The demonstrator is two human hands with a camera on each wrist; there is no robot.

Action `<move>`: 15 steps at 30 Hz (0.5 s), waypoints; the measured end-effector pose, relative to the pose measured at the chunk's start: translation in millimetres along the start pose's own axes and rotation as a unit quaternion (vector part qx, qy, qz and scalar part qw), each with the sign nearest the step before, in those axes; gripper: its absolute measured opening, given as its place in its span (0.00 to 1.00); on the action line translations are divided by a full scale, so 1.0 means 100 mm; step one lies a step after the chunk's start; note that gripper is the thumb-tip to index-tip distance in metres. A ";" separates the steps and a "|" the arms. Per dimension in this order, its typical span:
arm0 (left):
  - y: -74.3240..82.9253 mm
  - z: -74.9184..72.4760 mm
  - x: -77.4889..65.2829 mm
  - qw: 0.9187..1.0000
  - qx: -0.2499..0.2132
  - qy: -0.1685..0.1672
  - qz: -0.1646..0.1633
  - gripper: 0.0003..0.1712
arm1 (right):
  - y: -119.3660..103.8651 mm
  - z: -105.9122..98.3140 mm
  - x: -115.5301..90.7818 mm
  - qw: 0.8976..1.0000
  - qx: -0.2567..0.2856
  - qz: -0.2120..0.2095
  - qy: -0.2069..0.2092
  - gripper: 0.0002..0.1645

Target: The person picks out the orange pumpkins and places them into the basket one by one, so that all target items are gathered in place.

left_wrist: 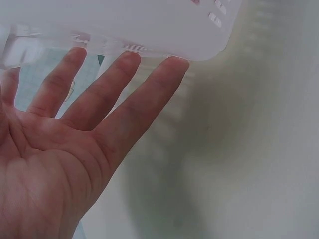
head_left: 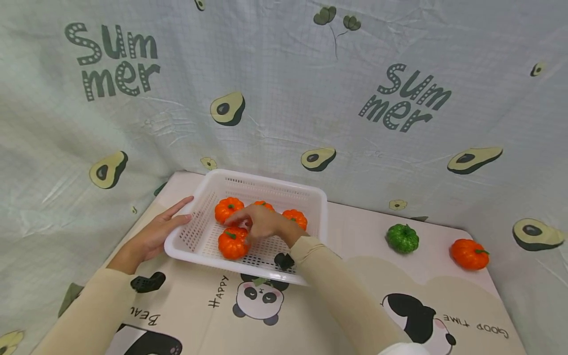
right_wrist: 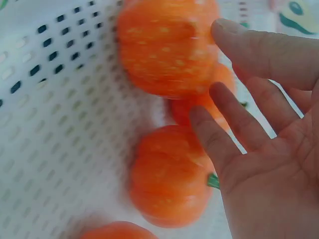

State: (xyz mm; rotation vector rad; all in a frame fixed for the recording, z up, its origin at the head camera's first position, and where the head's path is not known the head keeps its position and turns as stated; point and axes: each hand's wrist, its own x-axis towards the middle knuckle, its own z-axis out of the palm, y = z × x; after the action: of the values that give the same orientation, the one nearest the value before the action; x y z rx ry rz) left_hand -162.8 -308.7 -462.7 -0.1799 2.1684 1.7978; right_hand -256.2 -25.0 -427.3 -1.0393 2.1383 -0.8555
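Several small orange pumpkins lie in a white perforated basket (head_left: 275, 276). My left hand (head_left: 161, 231) is at the basket's left side with straight fingers; in the left wrist view its fingertips touch the outer wall (left_wrist: 134, 30). Inside the basket, my right hand (head_left: 264, 222) hovers over the near pumpkin (head_left: 232, 244), fingers spread and loosely bent. The right wrist view has the thumb tip at the edge of one pumpkin (right_wrist: 167, 50), where I cannot tell contact from overlap. Another pumpkin (right_wrist: 172, 174) is beside the fingertips. The hand partly hides the back pumpkin (head_left: 264, 204).
To the right on the printed tablecloth sit a green pumpkin (head_left: 402, 238) and, farther right, another orange pumpkin (head_left: 469, 254). A curtain (head_left: 275, 74) with avocado prints hangs behind the table and along both sides.
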 end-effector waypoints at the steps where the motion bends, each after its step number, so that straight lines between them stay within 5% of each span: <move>1: 0.00 0.01 0.00 1.000 0.001 0.000 -0.001 0.44 | -0.01 -0.02 -0.03 1.000 0.013 -0.002 0.008 0.38; 15: 0.01 0.04 0.02 1.000 0.010 0.005 -0.004 0.46 | -0.10 -0.47 -0.54 0.986 0.124 -0.019 0.108 0.23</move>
State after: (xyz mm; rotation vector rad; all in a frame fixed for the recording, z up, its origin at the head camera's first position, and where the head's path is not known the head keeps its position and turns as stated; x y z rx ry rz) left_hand -164.1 -304.8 -462.9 -0.1930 2.1876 1.7743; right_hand -258.8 28.1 -378.2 -0.8938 2.1213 -1.2680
